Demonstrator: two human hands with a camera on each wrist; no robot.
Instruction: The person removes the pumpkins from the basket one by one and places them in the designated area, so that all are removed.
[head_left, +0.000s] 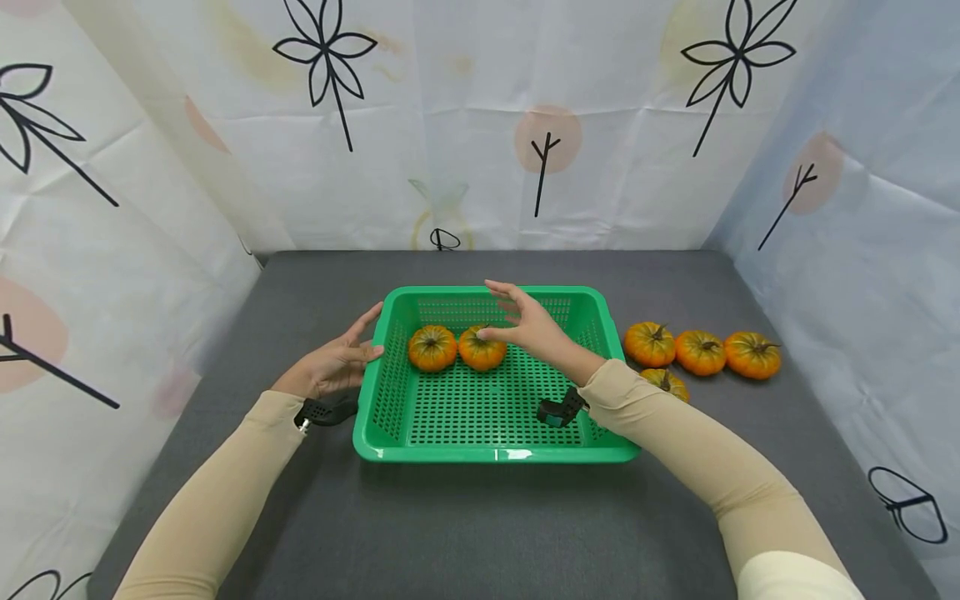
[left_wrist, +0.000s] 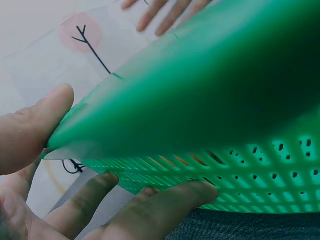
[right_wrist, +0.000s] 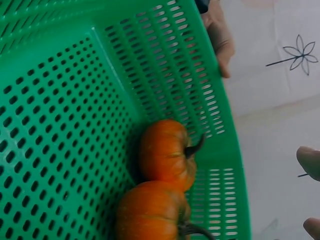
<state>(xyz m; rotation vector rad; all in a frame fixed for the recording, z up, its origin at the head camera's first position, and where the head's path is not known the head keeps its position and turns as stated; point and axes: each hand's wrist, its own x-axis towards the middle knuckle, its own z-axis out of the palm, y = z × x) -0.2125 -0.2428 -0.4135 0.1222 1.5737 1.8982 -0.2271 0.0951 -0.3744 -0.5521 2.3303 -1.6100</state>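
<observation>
Hovering spread apart, right grip (head_left: 536, 331) has two pumpkins (head_left: 432, 348) below-left in green basket (head_left: 450, 456), whose rim (head_left: 367, 387) left grip (head_left: 335, 364) pinches.

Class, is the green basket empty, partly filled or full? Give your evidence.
Partly filled: two small pumpkins sit inside the green basket, and much of its perforated floor shows bare.
</observation>
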